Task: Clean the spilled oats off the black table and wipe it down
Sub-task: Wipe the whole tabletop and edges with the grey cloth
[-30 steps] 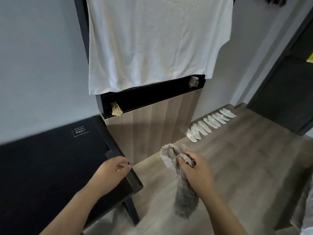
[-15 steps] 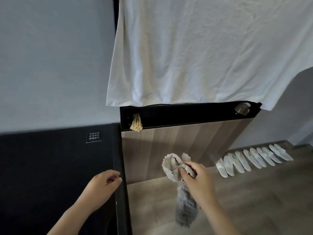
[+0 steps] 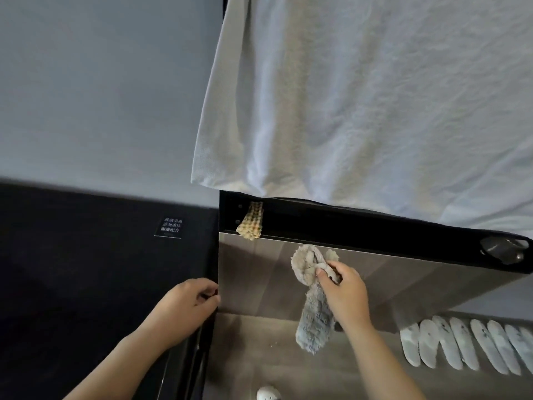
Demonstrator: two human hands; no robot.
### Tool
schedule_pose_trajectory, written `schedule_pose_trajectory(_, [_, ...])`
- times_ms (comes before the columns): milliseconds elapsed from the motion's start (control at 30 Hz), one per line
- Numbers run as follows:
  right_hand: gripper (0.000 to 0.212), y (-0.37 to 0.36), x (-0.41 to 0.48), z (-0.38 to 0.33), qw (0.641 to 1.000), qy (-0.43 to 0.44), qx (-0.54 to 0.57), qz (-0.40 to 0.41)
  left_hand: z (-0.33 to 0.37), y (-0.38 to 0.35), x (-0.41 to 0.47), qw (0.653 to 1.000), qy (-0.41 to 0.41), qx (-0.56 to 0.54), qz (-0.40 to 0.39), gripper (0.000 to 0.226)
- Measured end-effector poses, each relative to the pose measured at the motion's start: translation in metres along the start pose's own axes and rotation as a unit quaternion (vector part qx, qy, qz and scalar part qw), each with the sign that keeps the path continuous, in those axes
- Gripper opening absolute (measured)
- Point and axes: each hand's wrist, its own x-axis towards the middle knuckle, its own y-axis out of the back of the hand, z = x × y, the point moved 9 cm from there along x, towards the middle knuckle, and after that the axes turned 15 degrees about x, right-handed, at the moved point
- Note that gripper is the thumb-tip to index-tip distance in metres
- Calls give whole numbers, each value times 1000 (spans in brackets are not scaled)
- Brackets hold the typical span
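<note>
The black table [image 3: 86, 269] fills the lower left; no oats show on its dark top. My left hand [image 3: 184, 307] rests on the table's right edge with its fingers curled over the rim. My right hand [image 3: 343, 290] is off the table to the right, above the floor, gripping a fluffy grey cloth [image 3: 314, 321] that hangs down from my fist. A few pale specks [image 3: 274, 343] lie on the wooden floor under the cloth.
A wood-fronted cabinet [image 3: 375, 284] with a black recess stands right of the table, with a white garment [image 3: 360, 96] hanging over it. A yellow checked cloth [image 3: 251, 222] and a small jar [image 3: 503, 251] sit in the recess. White slippers [image 3: 467, 345] line the floor.
The view has swung left and closer to the cabinet. My left hand has stayed on the table's edge, and my right hand has lifted the cloth slightly toward the cabinet.
</note>
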Motion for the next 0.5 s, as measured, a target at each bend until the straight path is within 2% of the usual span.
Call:
schedule_pose_trajectory(100, [22, -10, 49, 13, 999, 9, -19, -32, 4, -4, 12, 998, 49, -2, 26, 18])
schedule_pose_trajectory(333, [31, -45, 153, 37, 994, 1, -44, -99, 8, -10, 29, 981, 181, -13, 64, 16])
schedule_pose_trajectory(500, [37, -87, 195, 47, 983, 5, -87, -163, 10, -17, 29, 964, 251, -7, 91, 15])
